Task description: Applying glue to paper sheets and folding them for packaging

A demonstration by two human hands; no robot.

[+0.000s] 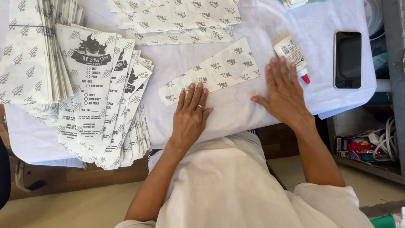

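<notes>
On the table [253, 109]: both hands flat, grasping nothing.
Left hand [190, 116] pressed the paper strip [211, 71]; right hand [283, 90] lay beside the glue bottle [291, 54].

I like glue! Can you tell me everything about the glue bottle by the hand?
The glue bottle is small and white, of what looks like plastic, with a printed label and a red cap. It lies on its side on the white cloth, tilted, cap pointing toward the person and to the right. The cap is on. It sits between the patterned paper strip and the dark phone. The right hand lies flat beside it, fingertips just reaching its lower edge; whether they touch is hard to tell.
</notes>
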